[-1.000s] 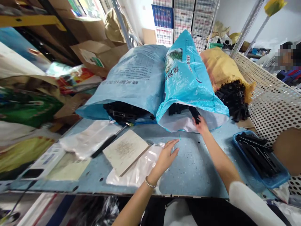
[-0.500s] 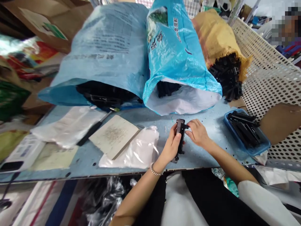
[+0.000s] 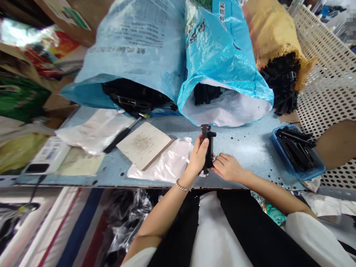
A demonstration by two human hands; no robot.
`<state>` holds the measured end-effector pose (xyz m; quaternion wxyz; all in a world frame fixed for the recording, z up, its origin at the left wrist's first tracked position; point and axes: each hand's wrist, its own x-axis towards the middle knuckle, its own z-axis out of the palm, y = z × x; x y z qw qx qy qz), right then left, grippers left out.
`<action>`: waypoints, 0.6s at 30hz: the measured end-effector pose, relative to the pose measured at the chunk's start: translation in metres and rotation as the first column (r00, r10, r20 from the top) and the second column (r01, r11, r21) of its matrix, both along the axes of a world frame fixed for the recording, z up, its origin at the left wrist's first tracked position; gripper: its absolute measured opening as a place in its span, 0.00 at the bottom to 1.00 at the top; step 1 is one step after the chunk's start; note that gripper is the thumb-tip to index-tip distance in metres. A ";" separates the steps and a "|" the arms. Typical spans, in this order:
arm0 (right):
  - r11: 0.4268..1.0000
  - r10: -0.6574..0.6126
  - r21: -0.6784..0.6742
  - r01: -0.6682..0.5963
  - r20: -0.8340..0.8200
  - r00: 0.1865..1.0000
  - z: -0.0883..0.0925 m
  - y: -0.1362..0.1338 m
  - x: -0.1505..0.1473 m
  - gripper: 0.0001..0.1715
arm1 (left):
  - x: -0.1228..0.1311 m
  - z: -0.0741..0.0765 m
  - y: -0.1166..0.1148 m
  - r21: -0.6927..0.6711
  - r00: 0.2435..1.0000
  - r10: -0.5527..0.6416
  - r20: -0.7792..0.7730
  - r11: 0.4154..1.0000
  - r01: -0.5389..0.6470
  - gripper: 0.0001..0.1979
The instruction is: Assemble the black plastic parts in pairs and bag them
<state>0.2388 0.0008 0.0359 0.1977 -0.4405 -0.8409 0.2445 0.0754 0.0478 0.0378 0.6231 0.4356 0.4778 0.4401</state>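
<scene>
Blue and speckled, the worktop (image 3: 241, 148) runs across in front of the person; along its back lie a pale blue sack (image 3: 139, 55), a bright blue sack (image 3: 222, 55) and a yellow sack (image 3: 272, 29), all with mouths turned towards the person, which probably keeps the black pieces inside within easy reach. Between the bright blue sack and the front edge is a long black part (image 3: 208, 150), held lengthwise away from the body; whether it rests on the worktop I cannot tell.

Left hand (image 3: 198, 155) is closed around its left side, thumb laid along the top, seemingly to steady it; right hand (image 3: 228, 167) has its fingers curled in, their tips at the lower right end; they touch it or nearly so, and I cannot tell whether they pinch anything. That split looks sensible: one hand bears the part, the other is free for its near end.

To the right, a blue basket (image 3: 278, 152) holds more black pieces, lying lengthwise, perhaps to save room; behind it stands a perforated panel (image 3: 333, 85). To the left, a pale board (image 3: 144, 142), dark specks at its middle, lies partly over clear plastic (image 3: 164, 167), perhaps weighing it down; a black-handled tool (image 3: 118, 141) lies just beside the board.
</scene>
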 end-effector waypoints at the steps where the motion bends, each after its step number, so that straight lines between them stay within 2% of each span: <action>1: 0.998 -0.024 -0.061 0.022 -0.026 0.999 -0.003 -0.003 0.000 0.23 | 0.001 -0.001 0.000 0.017 1.000 0.017 0.007 1.000 -0.017 0.27; 4: 0.932 -0.087 -0.358 0.046 -0.101 0.991 -0.010 0.005 0.004 0.26 | 0.001 -0.016 0.005 0.092 0.995 0.104 0.005 0.990 -0.104 0.29; 6: 0.910 -0.100 -0.412 0.053 -0.095 0.990 -0.011 0.031 0.010 0.25 | 0.002 -0.035 0.009 0.091 0.989 0.136 -0.056 0.987 -0.130 0.25; 7: 0.925 -0.134 -0.369 0.095 -0.081 0.988 -0.011 0.052 0.012 0.24 | 0.004 -0.046 0.010 0.074 0.985 0.135 -0.110 0.989 -0.127 0.21; 9: 0.943 -0.277 -0.207 0.260 -0.057 0.959 -0.011 0.106 0.013 0.22 | 0.015 -0.068 0.007 0.057 0.971 0.102 -0.216 0.994 -0.092 0.17; 12: 0.864 -0.503 -0.013 0.503 -0.019 0.864 -0.011 0.204 0.003 0.17 | 0.041 -0.091 -0.008 0.127 0.964 0.017 -0.264 0.992 0.017 0.20; 13: 0.817 -0.576 0.034 0.576 0.014 0.817 -0.010 0.236 -0.002 0.19 | 0.050 -0.096 -0.014 0.157 0.965 -0.001 -0.263 0.987 0.044 0.23; 15: 0.762 -0.647 0.074 0.643 0.057 0.760 -0.009 0.289 -0.014 0.25 | 0.062 -0.101 -0.024 0.208 0.963 -0.013 -0.267 0.976 0.071 0.28; 18: 0.762 -0.647 0.042 0.646 0.050 0.761 -0.007 0.337 -0.026 0.26 | 0.066 -0.104 -0.027 0.244 0.956 -0.036 -0.290 0.964 0.110 0.30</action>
